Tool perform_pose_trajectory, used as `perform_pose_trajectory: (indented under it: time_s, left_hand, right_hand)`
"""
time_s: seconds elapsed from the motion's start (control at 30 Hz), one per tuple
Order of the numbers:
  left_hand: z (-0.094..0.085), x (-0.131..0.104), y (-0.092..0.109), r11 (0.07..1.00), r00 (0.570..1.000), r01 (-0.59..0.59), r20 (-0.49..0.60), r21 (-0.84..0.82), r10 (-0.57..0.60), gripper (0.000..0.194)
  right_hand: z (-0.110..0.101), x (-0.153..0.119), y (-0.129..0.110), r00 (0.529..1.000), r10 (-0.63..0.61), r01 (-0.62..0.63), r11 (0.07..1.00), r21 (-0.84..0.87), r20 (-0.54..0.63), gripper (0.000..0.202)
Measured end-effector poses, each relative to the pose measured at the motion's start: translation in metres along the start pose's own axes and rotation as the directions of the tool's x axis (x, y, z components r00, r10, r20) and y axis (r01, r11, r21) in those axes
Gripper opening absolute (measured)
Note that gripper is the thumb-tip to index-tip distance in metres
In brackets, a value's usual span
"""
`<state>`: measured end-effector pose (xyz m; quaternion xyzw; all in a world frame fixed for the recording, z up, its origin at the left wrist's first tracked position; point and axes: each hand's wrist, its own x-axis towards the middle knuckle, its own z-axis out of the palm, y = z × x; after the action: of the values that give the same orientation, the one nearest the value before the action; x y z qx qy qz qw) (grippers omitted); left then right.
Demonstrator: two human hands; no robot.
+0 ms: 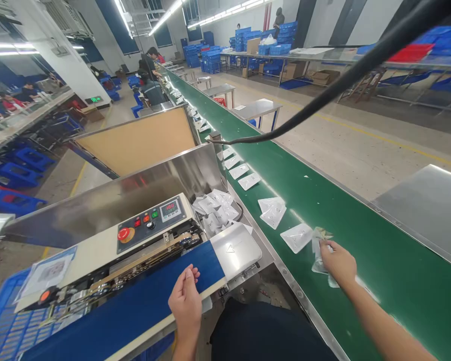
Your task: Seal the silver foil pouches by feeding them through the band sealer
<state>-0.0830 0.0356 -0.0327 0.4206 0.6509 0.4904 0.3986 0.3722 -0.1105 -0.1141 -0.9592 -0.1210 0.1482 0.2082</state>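
My right hand (338,261) reaches over the green conveyor belt (391,281), its fingers pinched on a small pouch (317,250), whitish and partly see-through. Part of the pouch is covered by the fingers. Further pouches lie just under and beside that hand; a white pouch (296,237) is close on its left. Above the blue belt (146,296) of a band sealer (108,250), my left hand (187,296) has its fingers curled closed, and nothing shows sticking out of them.
White pouches are heaped (218,210) behind the sealer's metal end plate (236,250). A steel guard (135,188) stands behind the sealer. Overhead, a black cable (304,113) crosses the conveyor. Farther along the line, a person (154,90) sits beside the belt. A steel table (428,210) stands right.
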Motion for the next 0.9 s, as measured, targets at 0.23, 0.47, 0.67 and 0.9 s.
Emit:
perform_pose_trajectory:
  time_s: [0.23, 0.47, 0.67, 0.9]
  left_hand:
    - [0.055, -0.012, 0.034, 0.94, 0.857, -0.339, 0.427, 0.045, 0.289, 0.049]
    - [0.081, -0.013, 0.035, 0.946, 0.773, -0.318, 0.559, -0.068, 0.3, 0.053]
    - [0.073, 0.009, -0.005, 0.997, 0.935, -0.053, 0.348, -0.056, 0.069, 0.061]
    - [0.072, 0.049, -0.027, 0.961, 0.965, 0.258, 0.082, -0.103, -0.25, 0.055]
  right_hand:
    - [-0.051, -0.074, -0.115, 0.5, -0.802, 0.834, 0.548, 0.067, 0.326, 0.032]
    - [-0.037, -0.149, -0.22, 0.224, -0.883, 0.832, 0.393, 0.391, 0.412, 0.051]
    - [0.022, -0.135, -0.245, 0.305, -0.769, 0.567, 0.621, 0.541, 0.562, 0.047]
    - [0.077, -0.135, -0.305, 0.391, -0.382, 0.355, 0.902, 0.245, 0.837, 0.044]
